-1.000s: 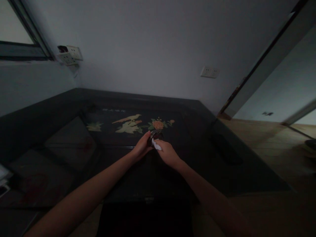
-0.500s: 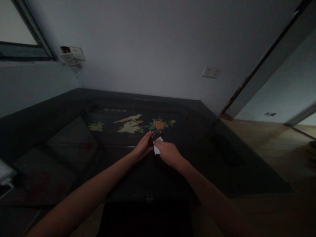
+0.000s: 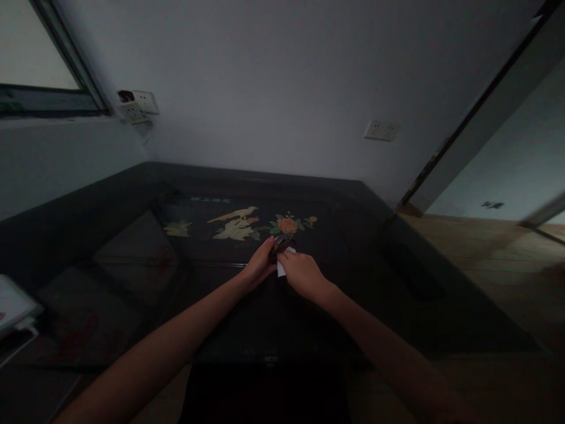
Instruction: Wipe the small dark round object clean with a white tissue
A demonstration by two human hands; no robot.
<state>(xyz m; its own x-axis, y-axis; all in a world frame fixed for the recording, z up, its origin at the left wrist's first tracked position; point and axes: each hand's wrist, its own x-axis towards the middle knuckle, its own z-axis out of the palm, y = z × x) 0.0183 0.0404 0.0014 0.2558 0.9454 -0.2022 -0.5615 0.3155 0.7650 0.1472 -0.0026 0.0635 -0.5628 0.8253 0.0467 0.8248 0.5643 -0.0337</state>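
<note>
Both my hands meet over a dark lacquered table (image 3: pixel 353 235) painted with birds and an orange flower (image 3: pixel 288 225). My left hand (image 3: pixel 259 264) is closed round a small dark round object (image 3: pixel 279 244) with a shiny rim. My right hand (image 3: pixel 301 273) pinches a small white piece of paper or cloth (image 3: pixel 282 266) against that object. The room is dim, so I cannot make out what the round object is.
Wall sockets (image 3: pixel 381 130) sit on the far wall, and more sockets (image 3: pixel 136 105) by a window (image 3: pixel 39 65) at the left. White papers (image 3: pixel 13 306) lie at the table's left edge. A doorway (image 3: pixel 507 171) and wooden floor are at the right.
The hands stay together on the round object. The white piece shifts slightly in my right fingers, from beside the object to lower against it. The view drifts a little.
</note>
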